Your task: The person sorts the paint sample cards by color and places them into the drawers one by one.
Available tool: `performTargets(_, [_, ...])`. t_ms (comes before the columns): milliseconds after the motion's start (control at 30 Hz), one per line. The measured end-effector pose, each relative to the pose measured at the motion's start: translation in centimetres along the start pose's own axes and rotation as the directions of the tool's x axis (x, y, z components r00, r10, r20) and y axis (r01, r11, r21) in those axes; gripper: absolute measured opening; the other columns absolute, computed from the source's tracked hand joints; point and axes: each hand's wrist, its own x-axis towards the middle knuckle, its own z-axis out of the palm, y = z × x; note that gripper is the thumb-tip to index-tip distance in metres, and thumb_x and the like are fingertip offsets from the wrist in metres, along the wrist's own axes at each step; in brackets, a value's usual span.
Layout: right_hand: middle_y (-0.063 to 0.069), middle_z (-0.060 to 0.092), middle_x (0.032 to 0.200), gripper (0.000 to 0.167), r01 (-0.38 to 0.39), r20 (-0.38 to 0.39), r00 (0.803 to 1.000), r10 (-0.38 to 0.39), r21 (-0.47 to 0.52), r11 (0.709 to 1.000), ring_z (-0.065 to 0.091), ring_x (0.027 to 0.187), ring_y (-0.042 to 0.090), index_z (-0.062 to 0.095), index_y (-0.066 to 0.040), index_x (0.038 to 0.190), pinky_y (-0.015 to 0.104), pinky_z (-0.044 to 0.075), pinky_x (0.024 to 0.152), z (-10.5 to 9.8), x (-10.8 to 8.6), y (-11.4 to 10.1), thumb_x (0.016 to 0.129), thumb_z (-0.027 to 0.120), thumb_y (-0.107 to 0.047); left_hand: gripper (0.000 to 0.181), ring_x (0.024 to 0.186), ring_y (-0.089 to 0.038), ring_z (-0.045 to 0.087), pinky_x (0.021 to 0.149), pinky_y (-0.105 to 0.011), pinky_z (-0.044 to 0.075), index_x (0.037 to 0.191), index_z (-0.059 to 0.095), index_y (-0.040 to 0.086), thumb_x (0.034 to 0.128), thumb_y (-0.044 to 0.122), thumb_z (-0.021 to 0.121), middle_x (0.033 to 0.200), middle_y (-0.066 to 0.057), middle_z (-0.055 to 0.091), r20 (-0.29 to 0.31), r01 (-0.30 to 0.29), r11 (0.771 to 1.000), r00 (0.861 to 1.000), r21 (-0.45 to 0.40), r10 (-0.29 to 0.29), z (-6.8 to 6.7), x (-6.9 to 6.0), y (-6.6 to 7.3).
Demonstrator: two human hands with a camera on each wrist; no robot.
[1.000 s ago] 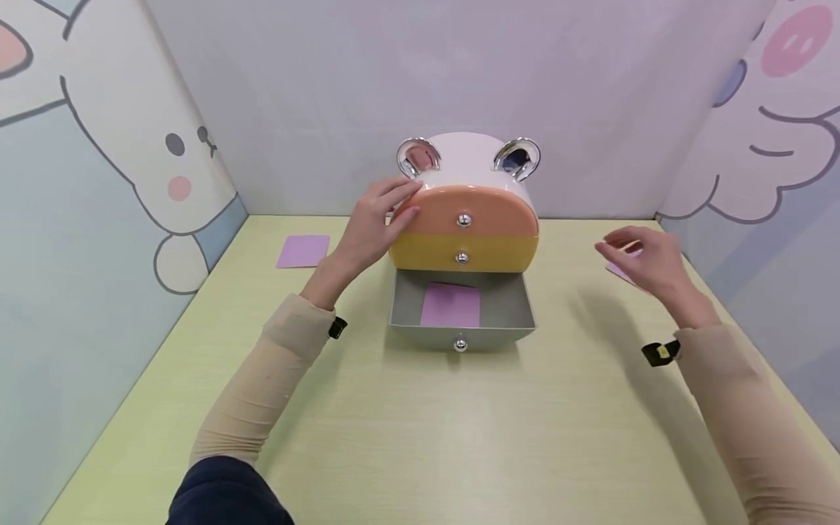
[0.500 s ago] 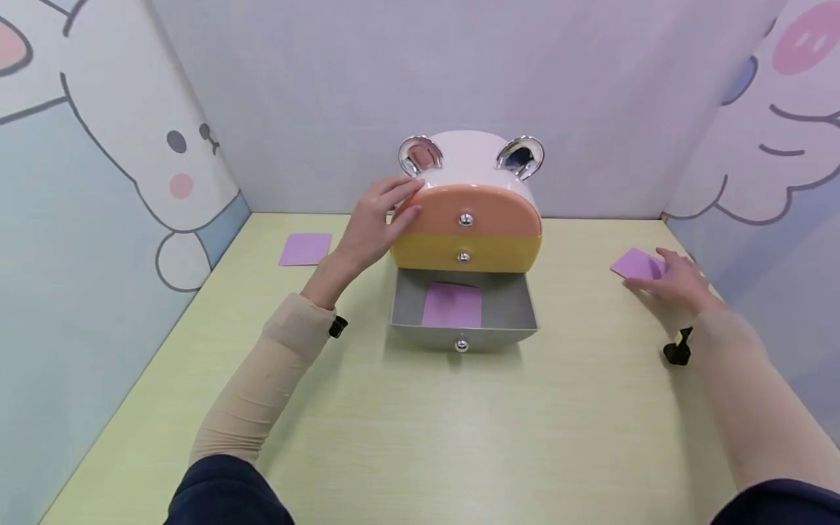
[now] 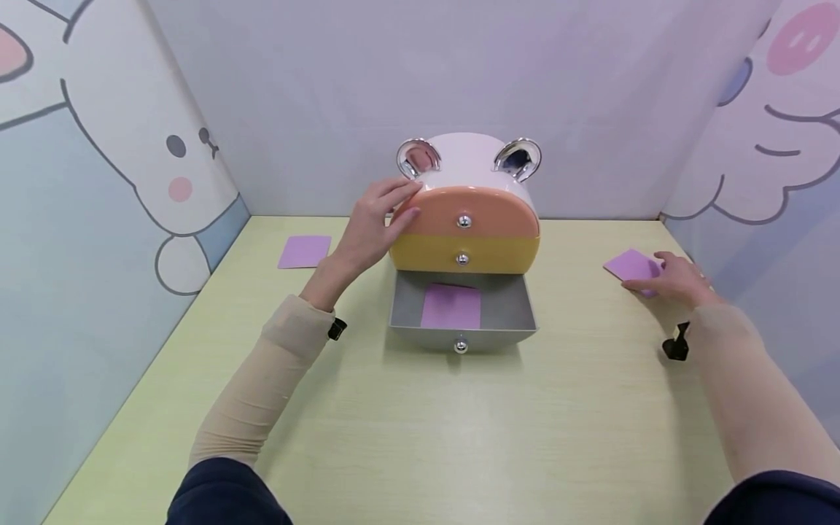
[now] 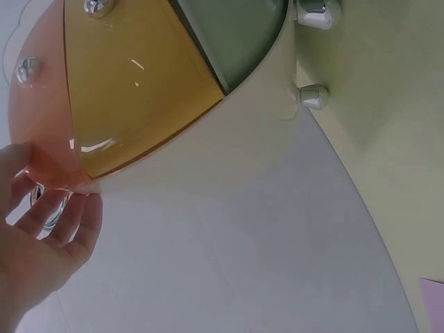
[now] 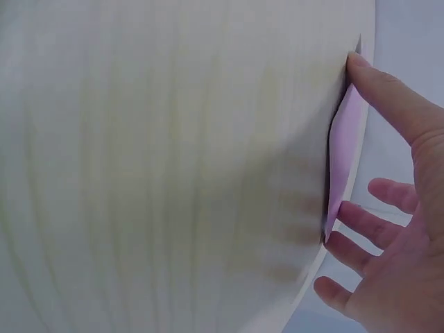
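Note:
A small bear-eared drawer box [image 3: 465,211] stands at the back middle of the table, with an orange drawer, a yellow drawer and a grey bottom drawer [image 3: 505,295] pulled out. My left hand [image 3: 367,230] holds its upper left side; in the left wrist view the thumb [image 4: 15,158] lies on the orange front and the fingers reach round the edge. At the far right, my right hand [image 3: 682,281] spans a purple paper square [image 3: 630,264]. In the right wrist view the paper [image 5: 347,139] bows slightly between thumb [image 5: 392,97] and fingers, held at its edges.
Another purple paper square [image 3: 451,306] lies in the grey drawer. A third purple square [image 3: 305,251] lies on the table [image 3: 459,437] left of the box. Cartoon-printed side walls [image 3: 85,292] and a pale back wall [image 3: 315,87] surround the table.
My right hand has moved right and down onto the purple square, spreading thumb and fingers across it; the square has since shifted slightly left. My left hand stays on the box.

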Motion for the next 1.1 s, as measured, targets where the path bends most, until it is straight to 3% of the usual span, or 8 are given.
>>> performTargets(267, [0.042,0.029,0.138,0.118,0.005,-0.016,1.0,-0.005,0.008,1.0,0.024,0.121,0.063,0.012,0.01,0.149,0.077,0.015,0.09,-0.1,-0.6,-0.5,0.077,0.068,-0.065,0.037,0.112,-0.026,0.053,0.089,-0.035,0.046,0.128,0.063,0.008,0.0918,0.017,0.066,0.125,-0.011,0.062,0.009,0.013,1.0,1.0,0.0,-0.013,0.0,-0.1,0.1])
performTargets(567, [0.039,0.036,0.137,0.109,0.092,-0.043,0.995,-0.091,0.018,0.996,0.039,0.12,0.052,0.019,0.01,0.147,0.067,0.034,0.095,-0.4,-0.9,-2.2,0.079,0.071,-0.057,0.037,0.112,-0.027,0.053,0.092,-0.037,0.045,0.128,0.063,0.007,0.0916,0.016,0.066,0.124,-0.012,0.063,0.0,0.006,1.0,1.0,-0.003,-0.006,0.2,-0.4,-0.1])
performTargets(867, [0.037,0.041,0.135,0.106,0.195,-0.106,0.976,-0.189,0.053,0.979,0.043,0.119,0.048,0.024,0.007,0.148,0.065,0.038,0.094,-1.0,-2.3,-5.6,0.077,0.076,-0.051,0.037,0.116,-0.028,0.054,0.096,-0.038,0.045,0.127,0.063,0.007,0.0911,0.016,0.067,0.124,-0.012,0.063,-0.008,-0.006,1.0,1.0,0.003,0.006,0.2,-0.2,0.0])
performTargets(1100, [0.032,0.045,0.134,0.103,0.271,-0.152,0.953,-0.26,0.053,0.961,0.045,0.115,0.042,0.029,0.006,0.147,0.056,0.041,0.089,-1.1,-3.7,-7.8,0.074,0.081,-0.045,0.037,0.113,-0.027,0.055,0.094,-0.037,0.045,0.127,0.063,0.008,0.0917,0.017,0.066,0.123,-0.011,0.063,-0.016,-0.018,1.0,1.0,0.005,0.018,0.2,-0.1,-0.1])
